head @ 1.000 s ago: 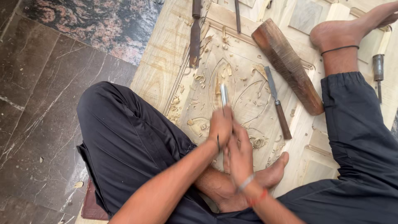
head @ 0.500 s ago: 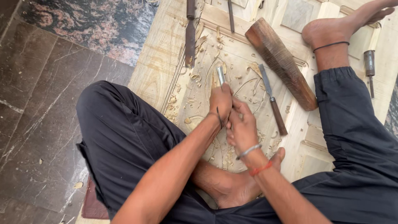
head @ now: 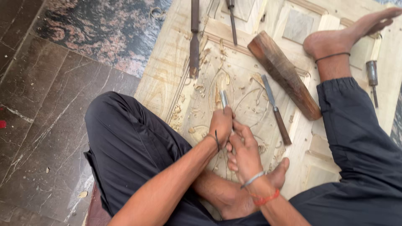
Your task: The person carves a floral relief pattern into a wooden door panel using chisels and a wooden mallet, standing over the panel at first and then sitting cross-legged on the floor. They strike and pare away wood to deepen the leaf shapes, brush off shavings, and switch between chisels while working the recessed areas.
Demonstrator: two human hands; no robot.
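Observation:
My left hand [head: 220,125] is closed round a metal chisel [head: 224,98], its blade tip pointing away from me onto a carved pale wooden panel [head: 167,79]. My right hand [head: 244,151] sits right behind it, fingers curled against the left hand and the chisel's handle. I cannot see the handle itself, since both hands cover it. Wood chips lie around the blade on the carved leaf pattern.
A thick brown wooden mallet block [head: 284,74] lies to the right, with another chisel [head: 276,109] beside it. More chisels [head: 194,37] rest at the panel's far end, and one [head: 372,77] by my right foot [head: 335,39]. Dark stone floor [head: 50,104] is on the left.
Both hands with the chisel have pushed forward across the carving, away from my body. The view has shifted a little with them.

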